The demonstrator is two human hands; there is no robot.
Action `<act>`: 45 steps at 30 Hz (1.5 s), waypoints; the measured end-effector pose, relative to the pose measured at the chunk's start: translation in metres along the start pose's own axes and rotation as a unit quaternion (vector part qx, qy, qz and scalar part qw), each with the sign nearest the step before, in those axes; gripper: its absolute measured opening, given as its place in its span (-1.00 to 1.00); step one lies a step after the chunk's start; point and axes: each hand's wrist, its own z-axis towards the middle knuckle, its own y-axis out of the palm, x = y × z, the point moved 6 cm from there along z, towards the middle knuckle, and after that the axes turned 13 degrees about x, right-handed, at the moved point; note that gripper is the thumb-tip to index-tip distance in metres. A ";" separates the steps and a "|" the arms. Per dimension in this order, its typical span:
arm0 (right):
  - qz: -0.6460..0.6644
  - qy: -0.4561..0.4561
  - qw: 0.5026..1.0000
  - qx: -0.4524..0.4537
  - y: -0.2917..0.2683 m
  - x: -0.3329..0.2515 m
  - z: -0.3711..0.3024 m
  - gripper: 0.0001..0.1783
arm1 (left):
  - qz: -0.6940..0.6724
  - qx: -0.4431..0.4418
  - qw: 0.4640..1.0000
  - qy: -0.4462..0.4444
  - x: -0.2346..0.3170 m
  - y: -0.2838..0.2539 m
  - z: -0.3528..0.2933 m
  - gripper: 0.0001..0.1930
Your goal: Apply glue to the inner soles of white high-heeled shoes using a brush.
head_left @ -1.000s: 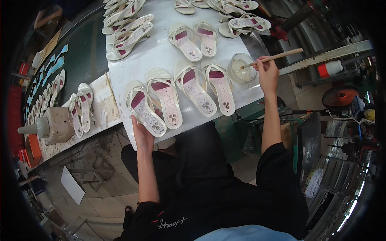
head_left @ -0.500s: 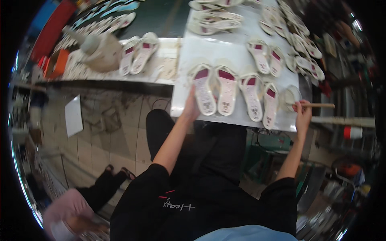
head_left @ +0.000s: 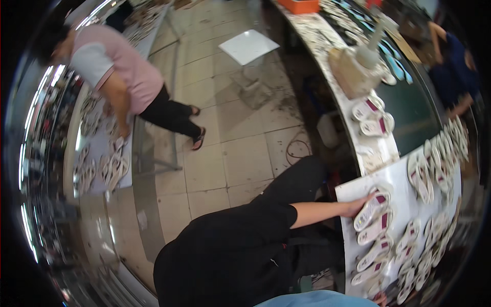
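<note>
My left hand [head_left: 356,206] is closed on the outer edge of a white sandal [head_left: 370,211], its fingers partly hidden behind it. This sandal has a dark red patch on its insole. Beside it lies its mate, a second white sandal [head_left: 374,229], and another pair of sandals [head_left: 373,255] lies nearer the bottom of the view. Only a sliver of my right hand [head_left: 380,299] shows at the lower edge, by a pale dish [head_left: 374,286]. Its grip is hidden, and no brush can be made out there now.
More sandals [head_left: 420,176] fill the right of the white table [head_left: 353,190]. A pair [head_left: 375,116] and a stained container [head_left: 353,71] stand on the neighbouring bench beside a green belt [head_left: 417,110]. A person in pink [head_left: 120,71] bends over another sandal table at left.
My view has swung left, so the table now sits at the lower right. My left hand stays at the sandal. My right hand, earlier holding a wooden-handled brush, is nearly out of view.
</note>
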 end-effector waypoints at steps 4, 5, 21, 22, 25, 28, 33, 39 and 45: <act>-0.113 0.000 0.991 -0.073 0.061 0.008 0.009 -0.64 | 0.025 0.061 0.996 0.059 0.001 -0.001 -0.004 -0.18; -0.099 -0.004 0.991 -0.090 0.077 0.005 0.011 -0.64 | 0.039 0.061 0.996 0.051 0.000 -0.004 -0.004 -0.15; -0.036 -0.005 0.983 -0.181 0.111 0.066 0.039 -0.64 | 0.128 0.160 0.978 0.036 -0.010 -0.041 0.013 -0.17; -0.037 -0.003 0.983 -0.178 0.106 0.064 0.039 -0.64 | 0.128 0.155 0.979 0.033 -0.011 -0.035 0.013 -0.17; -0.034 0.002 0.983 -0.178 0.100 0.065 0.042 -0.64 | 0.117 0.147 0.980 0.067 -0.007 -0.023 0.008 -0.19; -0.027 0.010 0.982 -0.184 0.096 0.069 0.048 -0.64 | 0.091 0.132 0.984 0.075 -0.002 -0.014 0.002 -0.19; -0.013 0.026 0.980 -0.199 0.105 0.092 0.054 -0.64 | 0.106 0.141 0.982 0.066 -0.002 -0.021 0.002 -0.20; -0.001 0.049 0.979 -0.196 0.118 0.125 0.079 -0.64 | 0.077 0.092 0.989 0.081 0.001 -0.014 0.004 -0.23; 0.004 0.075 0.980 -0.183 0.100 0.153 0.084 -0.64 | 0.104 0.113 0.988 0.029 0.007 0.007 -0.013 -0.22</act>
